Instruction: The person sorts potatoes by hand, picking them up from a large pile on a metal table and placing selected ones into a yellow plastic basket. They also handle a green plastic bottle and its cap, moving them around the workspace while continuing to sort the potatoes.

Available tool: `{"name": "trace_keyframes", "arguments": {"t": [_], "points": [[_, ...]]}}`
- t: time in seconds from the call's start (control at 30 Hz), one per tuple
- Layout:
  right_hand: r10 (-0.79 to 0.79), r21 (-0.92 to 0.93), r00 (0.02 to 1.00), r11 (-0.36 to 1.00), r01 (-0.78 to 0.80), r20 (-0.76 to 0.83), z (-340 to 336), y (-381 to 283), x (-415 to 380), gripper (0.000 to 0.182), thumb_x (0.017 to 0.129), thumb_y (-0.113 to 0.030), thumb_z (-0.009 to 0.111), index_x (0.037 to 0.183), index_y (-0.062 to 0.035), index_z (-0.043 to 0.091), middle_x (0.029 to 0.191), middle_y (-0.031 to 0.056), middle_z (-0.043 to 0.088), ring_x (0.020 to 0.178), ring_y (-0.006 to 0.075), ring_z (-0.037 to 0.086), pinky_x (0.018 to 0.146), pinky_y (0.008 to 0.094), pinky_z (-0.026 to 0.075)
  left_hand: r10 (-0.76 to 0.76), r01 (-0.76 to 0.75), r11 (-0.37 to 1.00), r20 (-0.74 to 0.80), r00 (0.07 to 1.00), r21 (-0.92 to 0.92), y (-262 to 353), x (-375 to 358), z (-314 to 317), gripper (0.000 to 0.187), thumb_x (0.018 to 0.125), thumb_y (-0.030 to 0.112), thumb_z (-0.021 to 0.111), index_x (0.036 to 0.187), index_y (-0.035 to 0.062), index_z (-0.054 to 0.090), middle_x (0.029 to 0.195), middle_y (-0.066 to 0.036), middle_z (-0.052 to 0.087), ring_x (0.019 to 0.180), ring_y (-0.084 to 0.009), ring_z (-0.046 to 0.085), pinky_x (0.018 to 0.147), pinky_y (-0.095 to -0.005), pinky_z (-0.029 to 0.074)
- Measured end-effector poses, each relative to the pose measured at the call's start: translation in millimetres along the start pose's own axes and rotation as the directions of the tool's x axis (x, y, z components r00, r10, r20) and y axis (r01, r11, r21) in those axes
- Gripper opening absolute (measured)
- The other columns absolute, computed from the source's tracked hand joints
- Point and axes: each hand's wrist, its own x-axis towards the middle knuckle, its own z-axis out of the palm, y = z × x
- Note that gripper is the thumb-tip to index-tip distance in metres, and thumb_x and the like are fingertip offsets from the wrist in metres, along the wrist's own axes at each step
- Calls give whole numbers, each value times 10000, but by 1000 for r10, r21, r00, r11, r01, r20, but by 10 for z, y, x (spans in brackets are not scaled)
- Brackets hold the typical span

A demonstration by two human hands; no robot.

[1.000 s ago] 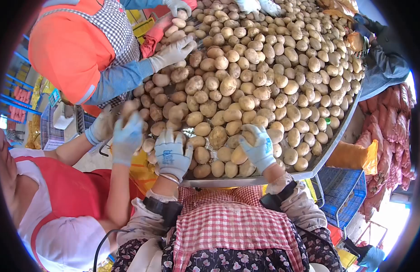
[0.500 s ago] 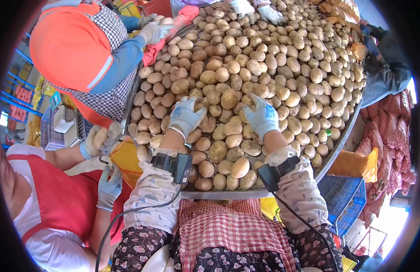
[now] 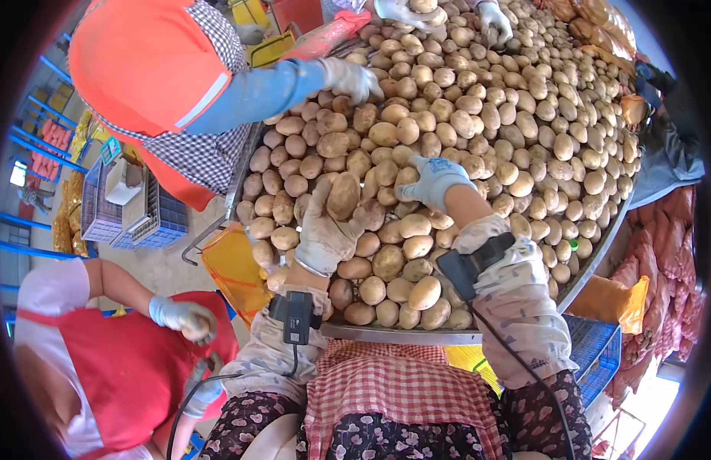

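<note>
My left hand (image 3: 326,236), in a pale work glove, is turned palm up near the front left of the potato heap. Its thumb and fingers are closed round a large, soil-marked potato (image 3: 344,195). To its right my right hand (image 3: 438,184), in a light blue-white glove, reaches down into the heap. Its thumb and forefinger close on a smaller potato (image 3: 407,175), partly covered by the glove. Many loose potatoes (image 3: 425,293) lie around both hands on a metal-rimmed table (image 3: 401,335).
A co-worker in an orange cap (image 3: 144,65) reaches over the heap from the left. Another in a red apron (image 3: 152,368) holds a potato. More gloved hands (image 3: 493,23) work at the far side. Blue crates (image 3: 593,353) and pink sacks (image 3: 662,268) stand at right.
My left hand has turned palm up with a large potato in it. My right hand has closed on a potato. The orange-capped co-worker's arm has stretched over the heap.
</note>
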Motion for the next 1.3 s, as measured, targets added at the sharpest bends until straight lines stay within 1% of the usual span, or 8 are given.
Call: {"name": "trace_keyframes", "arguments": {"t": [0.23,0.3,0.43,0.57,0.77,0.93,1.23,1.3], "points": [[-262,574,950,757,312,-169,677,78,-168,615,841,-595,582,1177,-80,609,1143,155,636,1079,292,603,917,383,475,282,-240,864,-30,959,442,-157,-23,-3,524,926,475,508,1216,39,533,1176,-114,581,1064,-247,570,904,-428,510],[-558,976,817,-216,25,-144,916,77,-244,616,863,-574,577,1145,-26,590,1063,147,646,1000,264,620,866,374,490,280,-501,27,474,835,865,-353,-38,75,587,943,335,472,1389,-31,362,1433,-186,371,1300,-327,375,1089,-443,313],[-614,838,788,-404,-368,50,1046,348,-623,611,867,-539,598,1153,-1,561,1003,141,641,931,231,622,819,366,509,160,-174,-892,653,740,416,-67,-210,-153,716,830,452,564,1382,30,390,1437,-225,329,1335,-429,270,1110,-528,184],[-323,777,939,-620,-112,-122,1185,776,-861,642,835,-504,653,1221,-12,510,1056,165,622,922,260,634,790,375,556,58,-59,-963,413,909,265,281,-541,-329,700,821,398,593,1381,29,391,1443,-225,321,1338,-440,263,1099,-530,207],[-22,882,984,-446,150,-178,1159,839,-1009,522,861,-378,683,1223,-27,549,1078,95,633,956,200,621,835,339,528,450,307,-893,632,631,329,1151,463,-385,636,884,439,512,1397,81,395,1449,-218,330,1328,-434,281,1082,-559,242],[172,955,947,-79,287,-271,1183,651,-956,397,901,-212,651,1241,-33,552,1120,49,622,1017,135,575,881,284,480,144,-133,-935,696,703,328,420,683,-205,692,865,454,517,1415,64,359,1457,-202,329,1326,-460,276,1081,-572,241],[161,904,980,-390,174,-119,1183,609,-928,463,936,-373,578,1261,-50,507,1141,72,589,1010,191,589,833,336,526,-23,-232,-667,292,956,708,470,22,322,469,854,399,574,1197,79,581,1244,-167,570,1188,-404,469,958,-470,430],[139,883,989,-458,102,-42,1273,674,-861,474,941,-395,559,1259,-47,506,1142,85,587,985,203,603,814,336,535,142,-259,-890,768,625,375,708,574,264,558,850,386,582,1315,90,497,1359,-232,455,1237,-420,420,1027,-503,350]]}}
